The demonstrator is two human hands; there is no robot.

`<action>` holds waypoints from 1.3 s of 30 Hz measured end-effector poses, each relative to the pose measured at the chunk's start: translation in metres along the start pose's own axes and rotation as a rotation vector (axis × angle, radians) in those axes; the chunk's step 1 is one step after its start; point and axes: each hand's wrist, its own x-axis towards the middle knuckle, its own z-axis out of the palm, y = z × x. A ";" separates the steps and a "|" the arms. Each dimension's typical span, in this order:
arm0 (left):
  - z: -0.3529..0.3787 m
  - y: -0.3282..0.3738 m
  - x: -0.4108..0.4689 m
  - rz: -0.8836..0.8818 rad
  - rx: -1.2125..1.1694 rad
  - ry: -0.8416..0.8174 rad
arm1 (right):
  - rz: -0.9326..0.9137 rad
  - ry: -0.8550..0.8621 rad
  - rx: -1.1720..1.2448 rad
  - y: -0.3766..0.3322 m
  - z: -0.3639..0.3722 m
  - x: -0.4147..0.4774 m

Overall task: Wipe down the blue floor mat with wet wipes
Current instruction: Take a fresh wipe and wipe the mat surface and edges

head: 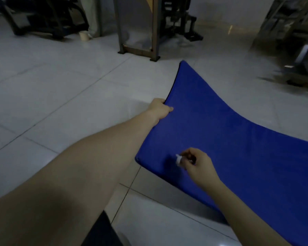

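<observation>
Blue mat (220,139) in outstretched left hand (159,108)

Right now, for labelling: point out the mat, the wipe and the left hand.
blue mat (229,139), head view, bare middle.
wet wipe (178,159), head view, white tip.
left hand (160,108), head view, back of hand.

A person's left hand (160,109) is gripping the blue mat's (238,139) raised edge while the right hand (196,164), nearer the body, is pinching a small white wipe (178,159) over it.
</observation>
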 end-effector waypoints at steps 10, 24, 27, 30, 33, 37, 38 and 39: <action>-0.014 -0.217 0.039 -0.365 0.420 -0.091 | 0.527 -0.255 0.298 0.153 0.094 0.080; 0.080 -0.292 -0.080 -0.378 0.461 0.206 | 0.851 -0.553 0.632 0.178 0.127 0.092; 0.058 -0.314 -0.092 -0.497 0.408 0.339 | 0.594 -0.604 0.115 0.196 0.123 0.088; 0.021 -0.341 -0.102 -0.584 0.399 0.577 | 0.320 -0.671 -0.621 0.227 0.101 0.094; -0.003 -0.353 -0.108 -0.532 0.427 0.628 | 0.384 -0.788 -0.886 0.259 0.076 0.091; -0.007 -0.366 -0.102 -0.405 0.530 0.587 | 0.317 -0.839 -0.900 0.271 0.072 0.087; -0.004 -0.369 -0.102 -0.382 0.552 0.579 | 0.320 -0.854 -0.915 0.269 0.073 0.088; 0.000 -0.370 -0.102 -0.375 0.557 0.568 | 0.321 -0.860 -0.929 0.269 0.073 0.091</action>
